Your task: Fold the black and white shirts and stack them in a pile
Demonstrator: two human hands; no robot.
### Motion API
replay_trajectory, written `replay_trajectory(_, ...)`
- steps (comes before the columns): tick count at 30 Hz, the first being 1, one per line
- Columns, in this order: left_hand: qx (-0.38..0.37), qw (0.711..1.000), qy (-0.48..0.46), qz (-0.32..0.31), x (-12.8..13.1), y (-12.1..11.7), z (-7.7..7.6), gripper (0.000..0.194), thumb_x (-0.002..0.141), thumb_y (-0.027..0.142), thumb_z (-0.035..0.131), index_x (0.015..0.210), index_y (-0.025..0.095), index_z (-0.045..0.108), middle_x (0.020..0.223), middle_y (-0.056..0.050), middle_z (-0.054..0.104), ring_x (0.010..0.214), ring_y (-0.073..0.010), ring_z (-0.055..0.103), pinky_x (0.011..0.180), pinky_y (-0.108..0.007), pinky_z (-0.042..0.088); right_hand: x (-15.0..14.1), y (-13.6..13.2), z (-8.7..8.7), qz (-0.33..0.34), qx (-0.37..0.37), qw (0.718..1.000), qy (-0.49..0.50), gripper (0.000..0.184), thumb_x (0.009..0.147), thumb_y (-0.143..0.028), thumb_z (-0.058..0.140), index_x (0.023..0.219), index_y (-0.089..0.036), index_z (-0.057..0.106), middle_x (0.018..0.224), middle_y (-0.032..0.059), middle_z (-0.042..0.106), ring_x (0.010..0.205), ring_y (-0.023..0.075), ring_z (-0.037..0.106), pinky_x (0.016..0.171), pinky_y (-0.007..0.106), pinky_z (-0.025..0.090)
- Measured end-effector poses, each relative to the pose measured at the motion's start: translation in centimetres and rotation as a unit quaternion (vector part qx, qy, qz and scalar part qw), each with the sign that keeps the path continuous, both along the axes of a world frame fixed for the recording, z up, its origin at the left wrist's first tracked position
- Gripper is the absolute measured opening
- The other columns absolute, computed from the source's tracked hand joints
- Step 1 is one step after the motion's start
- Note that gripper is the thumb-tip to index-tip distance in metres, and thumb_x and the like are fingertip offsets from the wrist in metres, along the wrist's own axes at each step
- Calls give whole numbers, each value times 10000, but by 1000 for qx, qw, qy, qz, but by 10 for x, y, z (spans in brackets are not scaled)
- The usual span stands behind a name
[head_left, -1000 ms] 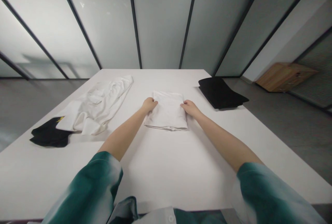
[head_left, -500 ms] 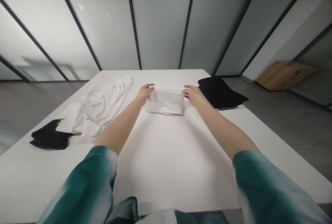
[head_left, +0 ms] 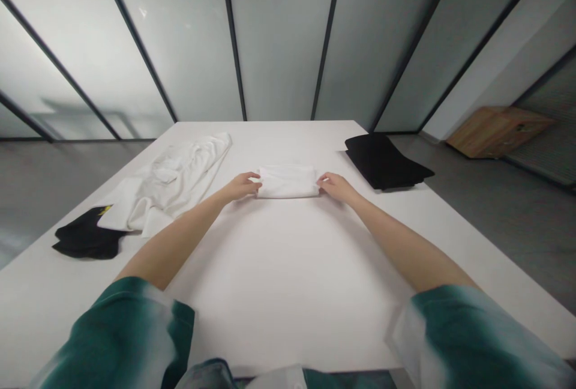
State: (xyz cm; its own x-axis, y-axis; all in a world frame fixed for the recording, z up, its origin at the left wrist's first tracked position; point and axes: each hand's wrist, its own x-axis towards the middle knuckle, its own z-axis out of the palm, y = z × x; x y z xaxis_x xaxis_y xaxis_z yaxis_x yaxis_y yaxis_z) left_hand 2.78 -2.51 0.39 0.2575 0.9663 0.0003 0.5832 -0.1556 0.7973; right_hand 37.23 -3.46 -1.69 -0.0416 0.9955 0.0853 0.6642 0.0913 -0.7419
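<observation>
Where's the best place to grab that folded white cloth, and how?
Probably at its two short ends, the left hand coming from the left and the right hand from the right, pinching all layers. The folded white cloth lies flat on the table and looks wider than deep.

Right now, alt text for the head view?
A left hand and right hand flank a folded white cloth on a white table. Crumpled white fabric and a small black cloth lie at left, a larger black pile at right.
</observation>
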Motion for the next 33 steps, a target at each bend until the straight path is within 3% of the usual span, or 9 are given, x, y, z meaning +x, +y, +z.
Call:
replay_trajectory(2, 65, 993, 76, 70, -3, -1, -10, 320, 814, 344, 578, 1070, 177, 672, 699, -22, 684, 712, -201, 652, 759, -338, 502, -2, -3, -10, 0, 28, 997, -65, 96, 838, -298, 607, 871, -216, 644, 725, 8, 684, 680, 170, 602, 679, 267, 435)
replay_trajectory(4, 151, 976, 120, 104, 0, 1, -14, 309, 849, 309, 519, 1087, 179, 667, 841, -56, 719, 810, -208, 669, 826, -351, 508, -8, 1, -12, 0, 78, 992, -101, 170, 866, -315, 591, 974, -208, 668, 853, 44, 711, 776, 191, 629, 738, 288, 462)
replay_trajectory(9, 251, 949, 189, -16, 27, -5, -24, 450, 905, 393, 522, 1306, 201, 590, 1401, -113, 567, 1300, -256, 506, 1102, -423, 398, -34, 11, -18, 73, 136, 974, -167, 324, 912, -340, 557, 1166, -177, 677, 1261, 140, 649, 1179, 271, 578, 1026, 396, 414)
replay_trajectory(13, 221, 937, 264, -62, 37, -18, -39, 516, 951, 463, 466, 1395, 208, 531, 1518, -109, 457, 1395, -273, 415, 1166, -443, 326, -43, 6, -31, 101, 120, 968, -197, 393, 953, -342, 498, 1272, -158, 635, 1423, 142, 550, 1342, 273, 465, 1115, 412, 342)
replay_trajectory(17, 199, 939, 275, -51, 33, -22, -44, 547, 975, 454, 417, 1444, 180, 476, 1528, -118, 447, 1386, -251, 436, 1170, -393, 322, -37, 2, -32, 9, 116, 972, -205, 427, 965, -352, 468, 1308, -134, 601, 1400, 161, 559, 1300, 288, 491, 1088, 419, 362)
replay_trajectory(21, 185, 936, 298, 23, 32, -22, -43, 614, 971, 508, 410, 1464, 142, 438, 1539, -151, 427, 1407, -281, 406, 1157, -412, 328, -32, -1, -25, -68, 67, 966, -239, 418, 989, -381, 402, 1188, -128, 669, 1299, 178, 615, 1192, 311, 558, 1022, 421, 399)
replay_trajectory(26, 127, 926, 333, 122, 36, -22, -42, 667, 1001, 564, 255, 1418, 93, 478, 1488, -194, 482, 1396, -304, 422, 1142, -441, 321, -35, -1, -24, -31, 40, 955, -293, 475, 1011, -423, 343, 1153, -119, 680, 1388, 192, 559, 1276, 318, 509, 1061, 416, 357)
replay_trajectory(30, 124, 918, 360, 111, 35, -22, -42, 687, 1000, 580, 220, 1324, 87, 574, 1499, -206, 463, 1414, -306, 392, 1152, -452, 289, -36, 0, -27, -4, 38, 950, -309, 492, 1019, -427, 331, 1237, -109, 636, 1497, 195, 457, 1378, 312, 415, 1103, 425, 317)
replay_trajectory(33, 132, 920, 357, 92, 34, -21, -44, 644, 1006, 562, 227, 1323, 131, 585, 1508, -173, 466, 1420, -294, 387, 1166, -468, 263, -35, 0, -27, 23, 47, 955, -293, 456, 1010, -425, 368, 1249, -134, 627, 1483, 170, 485, 1365, 302, 435, 1107, 430, 323)
